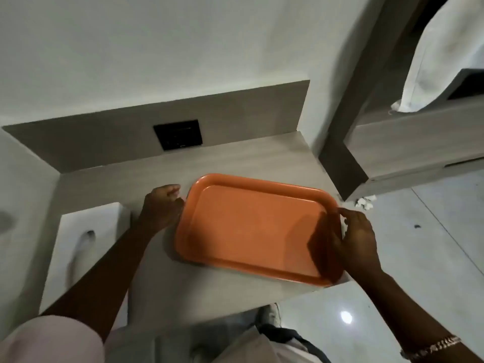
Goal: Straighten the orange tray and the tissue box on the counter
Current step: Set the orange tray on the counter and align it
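Orange tray (251,226) lies empty on the pale wood-grain counter (235,158), skewed so its long sides run from far left to near right, and its near right corner reaches the counter's near edge and right-hand end. The right hand (357,244) grips the tray's right short rim, thumb over the top and fingers curled down around the edge. The left hand (163,205) is at the tray's far left corner, fingers loosely bent against the rim; whether it truly clasps the rim I cannot tell. Just left of that forearm stands the white tissue box (81,247), near the counter's near left edge, apart from the tray with the arm crossing between them. Farther back the counter is bare up to the low upstand, where a black wall socket (178,134) sits. Right of the counter the surface ends above a light tiled floor (432,258), with scraps of white paper (365,201) lying by a grey cabinet base.
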Tool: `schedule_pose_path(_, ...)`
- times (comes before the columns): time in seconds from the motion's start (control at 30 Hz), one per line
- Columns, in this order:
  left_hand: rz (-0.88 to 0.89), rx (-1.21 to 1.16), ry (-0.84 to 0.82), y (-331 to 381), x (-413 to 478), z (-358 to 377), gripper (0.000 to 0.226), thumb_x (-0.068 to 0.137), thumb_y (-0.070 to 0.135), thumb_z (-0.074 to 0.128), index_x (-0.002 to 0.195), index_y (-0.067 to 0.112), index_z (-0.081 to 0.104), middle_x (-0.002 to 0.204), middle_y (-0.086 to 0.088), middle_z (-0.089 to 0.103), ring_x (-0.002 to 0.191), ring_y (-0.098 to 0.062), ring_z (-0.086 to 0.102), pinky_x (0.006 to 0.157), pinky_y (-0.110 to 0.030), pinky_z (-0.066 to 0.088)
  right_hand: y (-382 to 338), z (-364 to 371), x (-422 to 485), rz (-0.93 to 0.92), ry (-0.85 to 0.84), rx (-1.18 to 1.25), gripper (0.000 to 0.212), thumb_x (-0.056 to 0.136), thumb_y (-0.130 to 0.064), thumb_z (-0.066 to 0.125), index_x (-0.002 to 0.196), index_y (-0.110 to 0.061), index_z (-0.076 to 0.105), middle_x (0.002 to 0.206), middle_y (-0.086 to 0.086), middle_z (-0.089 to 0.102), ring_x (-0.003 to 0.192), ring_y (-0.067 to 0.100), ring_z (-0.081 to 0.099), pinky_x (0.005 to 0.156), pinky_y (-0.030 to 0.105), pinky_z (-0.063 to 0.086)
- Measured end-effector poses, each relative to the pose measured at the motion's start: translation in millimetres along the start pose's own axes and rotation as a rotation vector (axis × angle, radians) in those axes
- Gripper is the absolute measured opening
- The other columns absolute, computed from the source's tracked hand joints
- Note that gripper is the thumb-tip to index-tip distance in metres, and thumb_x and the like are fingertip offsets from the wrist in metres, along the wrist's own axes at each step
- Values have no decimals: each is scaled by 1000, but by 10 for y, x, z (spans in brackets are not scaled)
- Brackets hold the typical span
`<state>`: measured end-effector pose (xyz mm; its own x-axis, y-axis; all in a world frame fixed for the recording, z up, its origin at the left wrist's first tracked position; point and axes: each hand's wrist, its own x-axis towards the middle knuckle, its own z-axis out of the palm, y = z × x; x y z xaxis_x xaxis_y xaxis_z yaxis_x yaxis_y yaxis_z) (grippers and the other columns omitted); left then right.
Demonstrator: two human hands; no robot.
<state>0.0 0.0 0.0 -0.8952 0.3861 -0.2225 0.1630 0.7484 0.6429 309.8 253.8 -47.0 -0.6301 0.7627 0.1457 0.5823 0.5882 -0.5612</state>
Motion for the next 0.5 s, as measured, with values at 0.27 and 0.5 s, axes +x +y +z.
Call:
schedule_pose_path(0.27, -235, -282, -38, -108, 48, 81, 29, 80, -12, 65, 106, -2, 73, 106, -25, 74, 94, -37, 71, 94, -50, 58, 45, -40, 55, 410, -78, 217, 23, 83, -5, 65, 104, -9, 75, 88, 9, 74, 83, 28, 64, 80, 31, 41)
schedule_pose_path(0.5, -291, -431, -50, -204, 12, -26, 23, 81, -22, 60, 99, -11, 69, 62, -7, 66, 43, -15, 63, 39, -15, 53, -85, -144, 360, 386, -159, 272, 28, 82, -5, 68, 80, -33, 72, 75, -10, 70, 78, 19, 68, 76, 38, 53)
